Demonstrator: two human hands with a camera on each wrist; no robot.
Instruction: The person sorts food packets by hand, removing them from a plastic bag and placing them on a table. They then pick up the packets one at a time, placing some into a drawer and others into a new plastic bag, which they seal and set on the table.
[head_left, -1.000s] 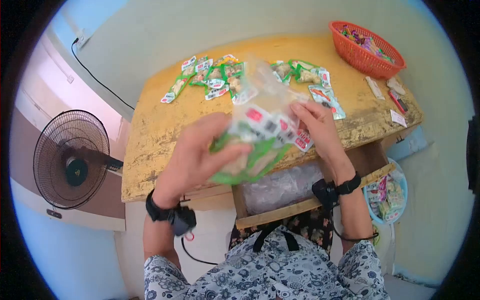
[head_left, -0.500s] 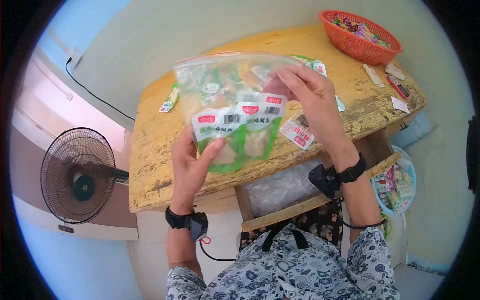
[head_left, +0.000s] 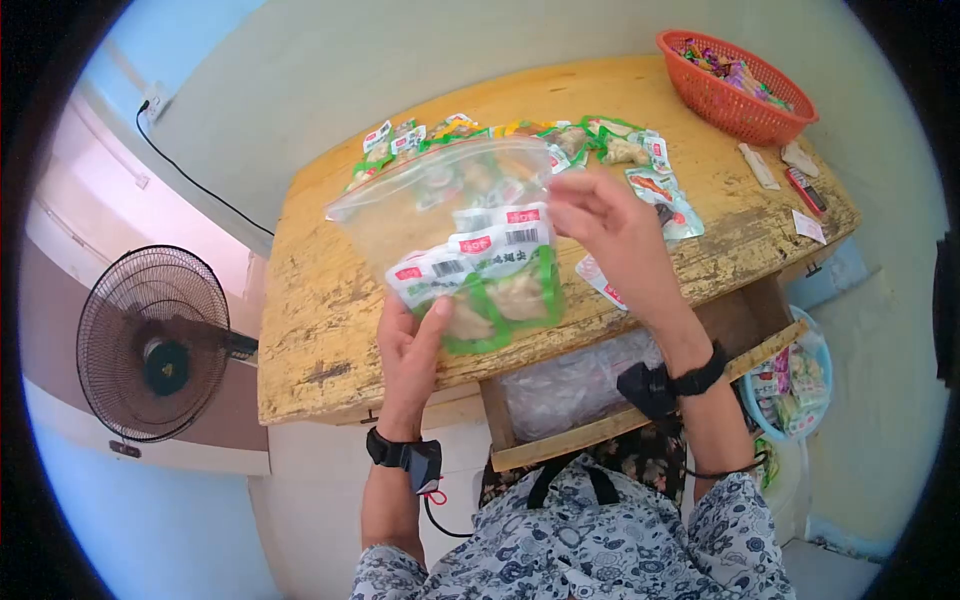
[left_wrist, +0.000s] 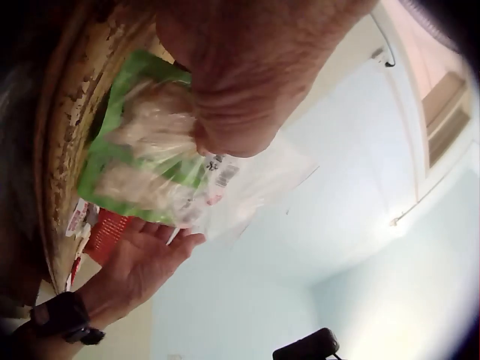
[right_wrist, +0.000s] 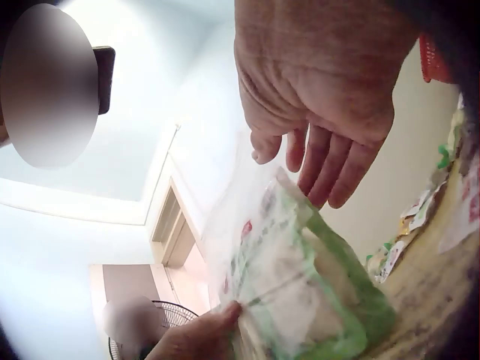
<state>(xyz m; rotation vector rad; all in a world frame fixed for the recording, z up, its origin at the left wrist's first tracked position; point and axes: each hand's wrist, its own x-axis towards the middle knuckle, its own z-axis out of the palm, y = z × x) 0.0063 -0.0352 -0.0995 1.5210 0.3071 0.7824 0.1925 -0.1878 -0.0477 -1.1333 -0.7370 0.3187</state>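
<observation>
A clear zip bag (head_left: pixel 375 212) is held up over the table's front edge, with green-and-white snack packets (head_left: pixel 515 292) of pale food inside. My left hand (head_left: pixel 408 352) grips its lower left side, thumb over the front of the packets. Beside the upper right edge is my right hand (head_left: pixel 622 245). In the right wrist view, the right hand (right_wrist: pixel 322 105) has its fingers extended down along the bag, their tips at the packets (right_wrist: pixel 300 285). More packets (head_left: pixel 625 150) lie on the table beyond, partly seen through the plastic.
An open drawer (head_left: pixel 560 448) holding clear plastic juts out below the worn yellow table (head_left: pixel 310 330). A red basket (head_left: pixel 725 100) of wrapped items stands at the back right, near a red phone (head_left: pixel 806 190). A blue basin (head_left: pixel 828 390) is low right; a fan (head_left: pixel 150 345) stands left.
The bag has turned upright from its tilted, blurred position and has opened out flat. My left hand has shifted right and lower, holding the bag's side. The right hand stays near the right edge.
</observation>
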